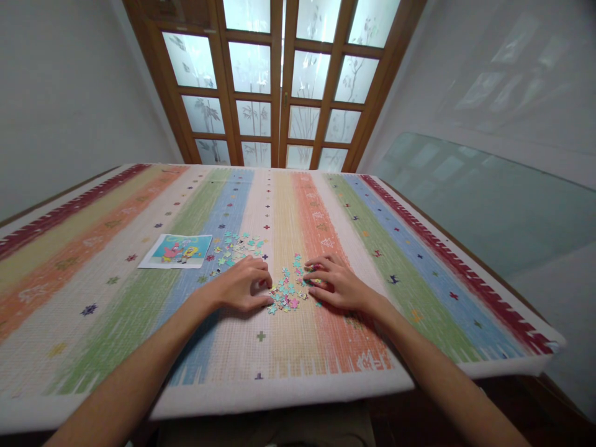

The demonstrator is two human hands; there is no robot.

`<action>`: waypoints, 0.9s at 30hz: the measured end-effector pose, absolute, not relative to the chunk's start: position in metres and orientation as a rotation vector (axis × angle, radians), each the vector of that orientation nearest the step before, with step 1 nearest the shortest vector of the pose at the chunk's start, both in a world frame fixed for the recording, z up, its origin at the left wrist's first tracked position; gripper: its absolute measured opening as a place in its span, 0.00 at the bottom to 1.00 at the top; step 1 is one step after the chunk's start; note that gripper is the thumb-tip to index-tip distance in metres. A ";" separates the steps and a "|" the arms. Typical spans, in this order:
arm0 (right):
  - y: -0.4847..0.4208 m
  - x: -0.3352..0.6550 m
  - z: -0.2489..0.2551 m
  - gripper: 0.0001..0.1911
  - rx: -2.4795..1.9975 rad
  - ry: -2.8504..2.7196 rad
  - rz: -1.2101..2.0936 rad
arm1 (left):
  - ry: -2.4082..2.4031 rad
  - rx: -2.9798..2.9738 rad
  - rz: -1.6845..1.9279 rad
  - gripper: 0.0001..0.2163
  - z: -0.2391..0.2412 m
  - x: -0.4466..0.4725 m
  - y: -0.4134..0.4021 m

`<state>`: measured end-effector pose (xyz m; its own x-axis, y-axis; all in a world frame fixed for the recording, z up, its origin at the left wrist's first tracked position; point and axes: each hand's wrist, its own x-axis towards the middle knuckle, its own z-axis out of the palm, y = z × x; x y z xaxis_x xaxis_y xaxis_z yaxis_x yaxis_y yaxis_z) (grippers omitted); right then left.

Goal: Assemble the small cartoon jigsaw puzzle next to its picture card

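Both hands rest on a striped cloth-covered table (419,261) on either side of a small heap of loose jigsaw pieces (287,292). My left hand (242,284) lies knuckles up with its fingers curled under at the left edge of the heap; anything inside them is hidden. My right hand (336,282) is at the right edge, fingers bent and pressed on a few joined pieces (315,278). A second scatter of pieces (235,246) lies just beyond my left hand. A cartoon picture card (177,250) lies flat to its left.
The table's near edge (279,397) runs below my forearms. Wooden doors with frosted glass panes (279,93) stand beyond the far edge. A pane of glass (488,198) leans at the wall on the right. A plain wall is on the left.
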<state>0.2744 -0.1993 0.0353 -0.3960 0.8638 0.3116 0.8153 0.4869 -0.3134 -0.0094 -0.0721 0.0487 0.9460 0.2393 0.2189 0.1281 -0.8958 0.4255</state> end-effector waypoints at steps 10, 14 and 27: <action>-0.199 0.274 0.035 0.15 -1.378 -2.323 0.146 | 0.290 2.712 0.428 0.20 0.043 -0.004 -0.079; -0.198 0.275 0.034 0.15 -1.366 -2.308 0.132 | 0.331 2.733 0.474 0.19 0.038 0.001 -0.084; -0.194 0.284 0.033 0.17 -1.502 -2.196 -0.020 | 0.407 2.740 0.538 0.18 0.029 0.012 -0.094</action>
